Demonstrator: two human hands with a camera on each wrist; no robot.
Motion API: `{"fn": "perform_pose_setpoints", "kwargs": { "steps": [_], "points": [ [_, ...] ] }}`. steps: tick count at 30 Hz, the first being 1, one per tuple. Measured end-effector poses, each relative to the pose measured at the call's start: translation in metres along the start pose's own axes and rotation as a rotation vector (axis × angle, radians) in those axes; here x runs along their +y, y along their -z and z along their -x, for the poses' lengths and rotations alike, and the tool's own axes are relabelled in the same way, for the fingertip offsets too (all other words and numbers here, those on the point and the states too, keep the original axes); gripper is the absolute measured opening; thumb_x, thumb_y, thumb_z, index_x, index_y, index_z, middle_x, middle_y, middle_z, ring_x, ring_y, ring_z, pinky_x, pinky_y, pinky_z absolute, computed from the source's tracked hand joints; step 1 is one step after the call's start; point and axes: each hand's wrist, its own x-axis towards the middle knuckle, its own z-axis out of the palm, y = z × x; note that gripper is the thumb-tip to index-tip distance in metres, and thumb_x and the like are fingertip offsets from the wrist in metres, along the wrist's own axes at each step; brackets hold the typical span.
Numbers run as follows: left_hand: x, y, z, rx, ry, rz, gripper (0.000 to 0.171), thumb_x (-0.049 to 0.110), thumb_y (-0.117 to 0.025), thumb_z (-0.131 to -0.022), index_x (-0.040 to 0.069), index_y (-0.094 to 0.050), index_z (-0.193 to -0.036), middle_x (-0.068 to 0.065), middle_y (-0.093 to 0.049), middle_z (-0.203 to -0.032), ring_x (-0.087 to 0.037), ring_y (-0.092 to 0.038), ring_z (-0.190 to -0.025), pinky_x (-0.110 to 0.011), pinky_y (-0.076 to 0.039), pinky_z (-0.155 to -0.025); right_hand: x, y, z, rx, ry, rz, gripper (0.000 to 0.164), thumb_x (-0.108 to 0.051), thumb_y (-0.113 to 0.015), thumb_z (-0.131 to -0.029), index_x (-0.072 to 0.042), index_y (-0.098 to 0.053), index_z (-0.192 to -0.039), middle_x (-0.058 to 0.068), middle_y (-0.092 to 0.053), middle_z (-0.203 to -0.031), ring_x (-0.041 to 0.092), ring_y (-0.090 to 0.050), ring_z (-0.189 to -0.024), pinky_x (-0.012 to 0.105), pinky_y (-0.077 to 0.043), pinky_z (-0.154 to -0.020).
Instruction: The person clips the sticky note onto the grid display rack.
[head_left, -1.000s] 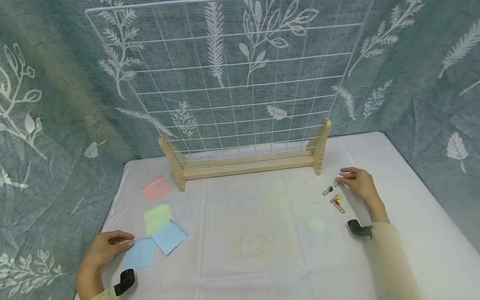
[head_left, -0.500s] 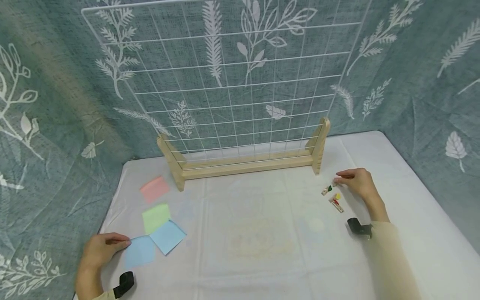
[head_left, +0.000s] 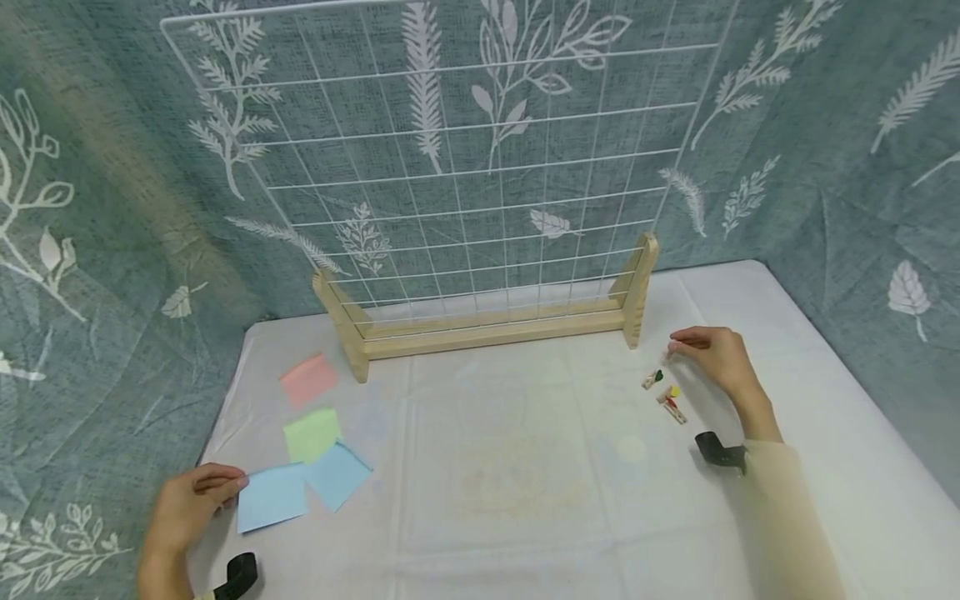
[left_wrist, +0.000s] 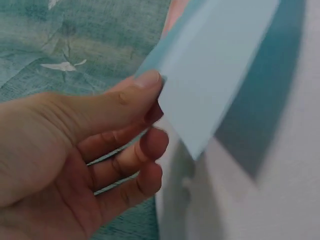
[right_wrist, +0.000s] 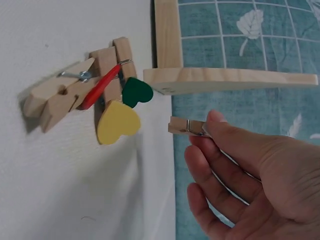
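My left hand (head_left: 191, 500) pinches a corner of a light blue paper square (left_wrist: 210, 75) between thumb and forefinger; in the left wrist view the sheet is tilted up off the white cloth, casting a shadow. At the right, my right hand (head_left: 716, 358) holds a small wooden clothespin (right_wrist: 186, 126) by its end, raised above the table. Below it lie several clothespins: one with a green heart (right_wrist: 137, 92), one with a yellow heart (right_wrist: 119, 122) and one with a red piece (right_wrist: 101, 86) seen edge-on.
A white wire grid (head_left: 480, 175) stands in a wooden base (head_left: 495, 335) at the back. On the left of the white-covered table (head_left: 510, 450) lie a pink square (head_left: 309, 379), a green square (head_left: 312, 435) and a second blue square (head_left: 337, 475). Leaf-patterned cloth (head_left: 90, 250) hangs around.
My left hand has moved slightly left and lifted the blue paper square off the table. The right hand has risen a little from the pile with the clothespin.
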Motion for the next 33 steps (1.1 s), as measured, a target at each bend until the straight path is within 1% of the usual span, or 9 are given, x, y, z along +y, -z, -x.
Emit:
{"fn": "perform_pose_setpoints", "kwargs": {
  "steps": [4, 7, 9, 13, 17, 23, 26, 29, 33],
  "points": [
    [0.007, 0.003, 0.003, 0.051, -0.005, -0.053, 0.021, 0.002, -0.066, -0.092, -0.017, -0.066, -0.102, -0.006, -0.07, -0.074, -0.005, -0.056, -0.058, -0.022, -0.049, -0.049, -0.005, 0.0, -0.001, 0.009, 0.013, -0.001, 0.026, -0.014, -0.068, -0.094, 0.007, -0.071, -0.109, 0.025, -0.071, -0.101, 0.041, -0.068, -0.091, 0.055, -0.055, -0.083],
    [0.013, 0.005, 0.004, 0.08, 0.012, -0.067, 0.022, 0.005, -0.067, -0.092, -0.015, -0.067, -0.103, -0.004, -0.069, -0.075, -0.003, -0.056, -0.059, -0.02, -0.048, -0.049, -0.009, 0.0, 0.0, 0.005, 0.014, -0.004, 0.025, -0.012, -0.067, -0.094, 0.008, -0.07, -0.109, 0.025, -0.07, -0.102, 0.041, -0.068, -0.091, 0.055, -0.055, -0.082],
    [0.016, 0.005, 0.005, 0.097, 0.029, -0.061, 0.022, 0.005, -0.067, -0.093, -0.014, -0.067, -0.104, -0.003, -0.069, -0.074, -0.002, -0.056, -0.06, -0.019, -0.048, -0.05, -0.011, 0.001, 0.0, 0.0, 0.011, -0.004, 0.025, -0.012, -0.067, -0.095, 0.008, -0.07, -0.109, 0.026, -0.07, -0.102, 0.041, -0.068, -0.091, 0.055, -0.055, -0.082],
    [0.021, 0.005, 0.007, 0.159, 0.059, -0.033, 0.023, 0.005, -0.066, -0.094, -0.014, -0.066, -0.106, -0.002, -0.068, -0.073, -0.003, -0.056, -0.059, -0.018, -0.048, -0.049, -0.015, 0.001, 0.0, -0.01, 0.015, -0.002, 0.026, -0.012, -0.066, -0.095, 0.008, -0.069, -0.111, 0.026, -0.069, -0.104, 0.041, -0.067, -0.093, 0.056, -0.055, -0.082],
    [0.024, 0.004, 0.009, 0.239, 0.053, 0.006, 0.024, 0.008, -0.066, -0.094, -0.013, -0.067, -0.106, 0.005, -0.067, -0.068, -0.003, -0.058, -0.057, -0.016, -0.048, -0.049, -0.018, 0.0, 0.0, -0.021, 0.022, -0.008, 0.026, -0.013, -0.066, -0.095, 0.008, -0.069, -0.111, 0.026, -0.069, -0.105, 0.041, -0.066, -0.094, 0.056, -0.055, -0.083],
    [0.031, 0.002, 0.011, 0.337, 0.028, 0.082, 0.024, 0.011, -0.07, -0.092, -0.011, -0.069, -0.102, 0.023, -0.06, -0.061, 0.0, -0.059, -0.054, -0.011, -0.049, -0.049, -0.023, -0.002, 0.0, -0.031, 0.047, -0.012, 0.026, -0.013, -0.067, -0.095, 0.008, -0.07, -0.11, 0.024, -0.071, -0.101, 0.04, -0.066, -0.093, 0.056, -0.055, -0.084],
    [0.036, -0.001, 0.008, 0.387, 0.008, 0.126, 0.022, 0.011, -0.072, -0.091, -0.009, -0.07, -0.099, 0.028, -0.056, -0.058, 0.0, -0.058, -0.051, -0.01, -0.048, -0.048, -0.026, -0.003, -0.001, -0.036, 0.055, -0.017, 0.026, -0.013, -0.067, -0.095, 0.008, -0.07, -0.11, 0.023, -0.071, -0.101, 0.04, -0.066, -0.094, 0.055, -0.055, -0.084],
    [0.042, -0.005, 0.004, 0.428, -0.028, 0.149, 0.019, 0.009, -0.072, -0.09, -0.008, -0.07, -0.098, 0.03, -0.054, -0.058, -0.001, -0.057, -0.049, -0.01, -0.046, -0.046, -0.029, -0.006, -0.002, -0.048, 0.065, -0.016, 0.025, -0.014, -0.068, -0.094, 0.006, -0.071, -0.109, 0.022, -0.071, -0.102, 0.039, -0.066, -0.094, 0.053, -0.056, -0.083],
    [0.052, -0.011, -0.003, 0.447, -0.1, 0.158, 0.018, 0.007, -0.072, -0.09, -0.008, -0.07, -0.1, 0.028, -0.055, -0.059, -0.001, -0.057, -0.049, -0.009, -0.046, -0.046, -0.034, -0.01, -0.003, -0.064, 0.092, 0.002, 0.024, -0.015, -0.069, -0.094, 0.005, -0.073, -0.106, 0.021, -0.072, -0.1, 0.038, -0.067, -0.094, 0.052, -0.058, -0.078]
  ]
}}
